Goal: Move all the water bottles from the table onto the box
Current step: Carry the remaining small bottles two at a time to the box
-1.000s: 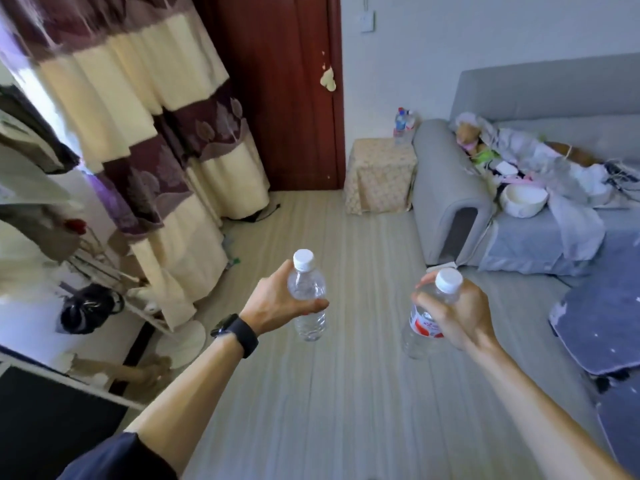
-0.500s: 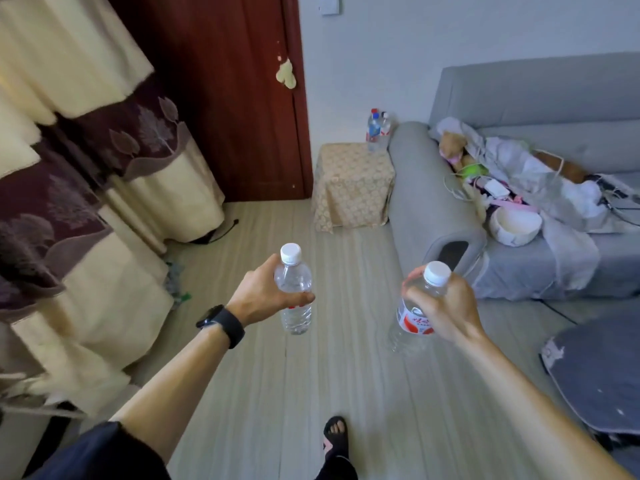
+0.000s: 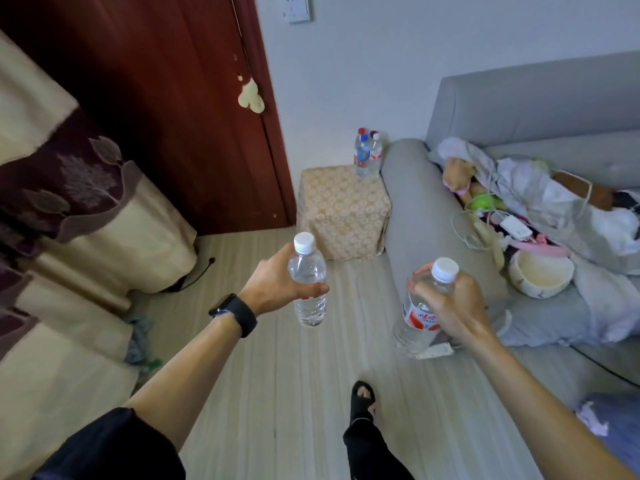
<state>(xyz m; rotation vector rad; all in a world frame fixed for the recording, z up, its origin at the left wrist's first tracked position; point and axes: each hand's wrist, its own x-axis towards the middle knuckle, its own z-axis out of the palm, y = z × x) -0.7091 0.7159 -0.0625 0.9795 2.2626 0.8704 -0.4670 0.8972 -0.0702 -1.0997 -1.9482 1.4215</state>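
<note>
1. The left hand (image 3: pixel 277 285) is wrapped around a clear water bottle (image 3: pixel 308 282) with a white cap, held upright over the pale plank floor (image 3: pixel 277 375); a black watch (image 3: pixel 235 313) sits on that wrist.
2. The right hand (image 3: pixel 446 303) grips a second water bottle (image 3: pixel 420 317) by its shoulder and neck, fingers curled just under the white cap; this one carries a red and white label and tilts slightly, bottom toward the person.
3. Ahead stands the box (image 3: pixel 343 213), draped in a yellowish patterned cloth, set in the corner between the dark red door (image 3: pixel 156 98) and the arm of the grey sofa (image 3: pixel 408 209).
4. On the box's far right corner, close against the sofa arm, a small cluster of bottles (image 3: pixel 367 154) already stands upright (the exact count is hard to make out, at least three caps show).
5. Both held bottles are in the air, well short of the box.
6. The sofa seat is piled with clothes, cables and a round pale bowl (image 3: pixel 540 275).
7. A foot in a black sandal (image 3: pixel 363 400) is planted on the floor below the hands, and curtains (image 3: pixel 69 202) hang at the left.
</note>
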